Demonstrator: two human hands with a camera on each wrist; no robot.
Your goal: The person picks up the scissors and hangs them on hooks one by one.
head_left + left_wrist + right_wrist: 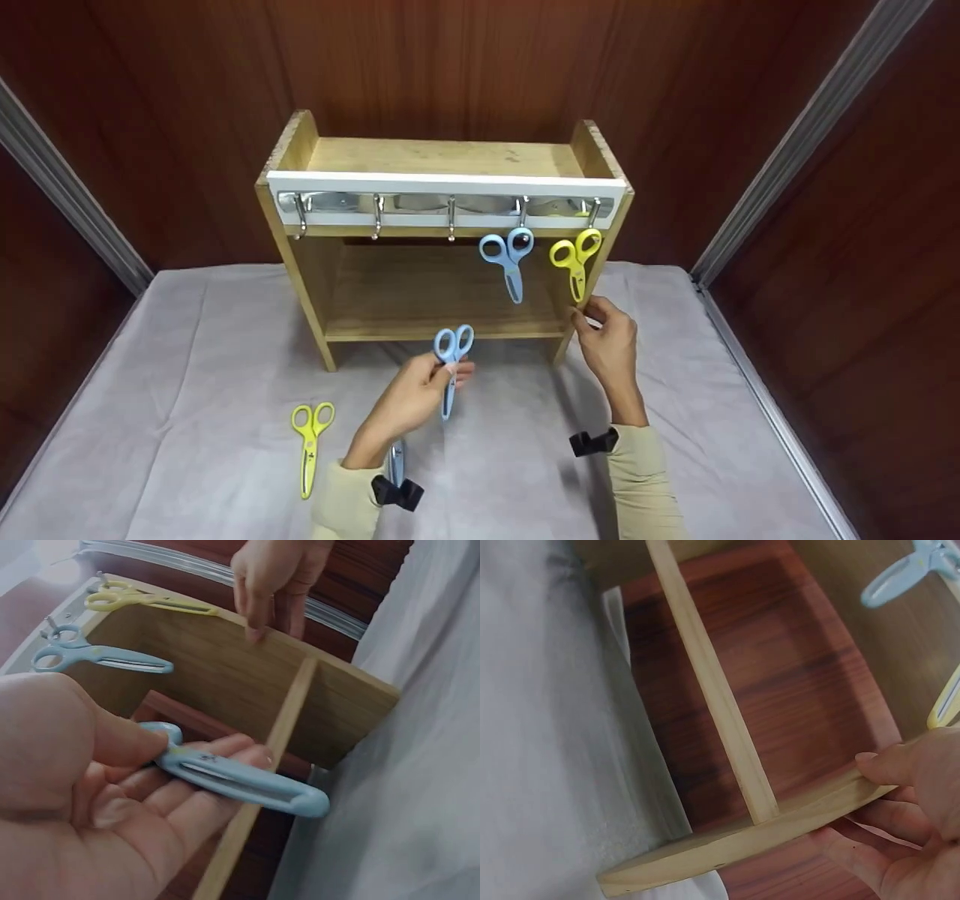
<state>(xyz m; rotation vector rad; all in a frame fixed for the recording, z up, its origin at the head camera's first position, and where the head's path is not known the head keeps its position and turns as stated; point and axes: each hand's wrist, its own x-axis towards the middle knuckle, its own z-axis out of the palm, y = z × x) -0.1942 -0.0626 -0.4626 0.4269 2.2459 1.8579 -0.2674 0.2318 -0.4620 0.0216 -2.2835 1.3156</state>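
Observation:
My left hand (409, 394) pinches a pair of light blue scissors (449, 352) between thumb and fingers, handles up and blades down, in front of the wooden shelf (450, 335). With thumb on one face and fingers on the other, my right hand (609, 341) grips the shelf's right side panel (727, 844). Just above that hand, yellow scissors (576, 259) hang from the rightmost hook (595, 210). Another pair of blue scissors (510, 259) hangs on the hook to their left. Yellow scissors (308, 442) lie on the cloth at the left.
A white rail (442, 178) with several metal hooks spans the shelf's upper front; three hooks at its left (376, 217) hold nothing. Partly hidden by the left wrist, a blue item (397, 459) lies on the grey cloth (210, 360). Dark wood-patterned walls stand around.

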